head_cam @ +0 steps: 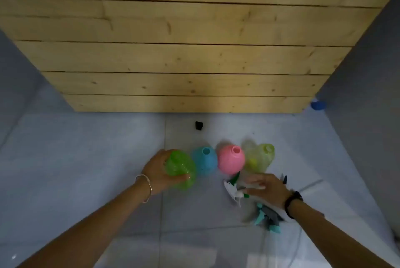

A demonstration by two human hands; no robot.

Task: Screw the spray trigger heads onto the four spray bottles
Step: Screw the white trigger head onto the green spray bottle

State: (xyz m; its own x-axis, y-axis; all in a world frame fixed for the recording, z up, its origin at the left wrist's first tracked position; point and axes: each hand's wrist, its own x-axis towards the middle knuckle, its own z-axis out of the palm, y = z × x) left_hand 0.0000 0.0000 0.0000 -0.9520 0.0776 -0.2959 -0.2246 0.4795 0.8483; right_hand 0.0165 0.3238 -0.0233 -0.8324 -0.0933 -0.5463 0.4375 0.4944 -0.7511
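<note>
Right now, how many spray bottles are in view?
4, in a row on the floor: the green bottle held by the left hand, then the blue bottle, the pink bottle and the yellow-green bottle. None seems hidden.

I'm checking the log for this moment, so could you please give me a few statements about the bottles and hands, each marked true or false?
1. The left hand grips the green bottle. True.
2. The pink bottle already has a trigger head screwed on. False: its neck is open and bare.
3. The blue bottle stands between the green and pink ones. True.
4. The right hand rests on the yellow-green bottle. False: it is at the pile of trigger heads nearer the person.
</note>
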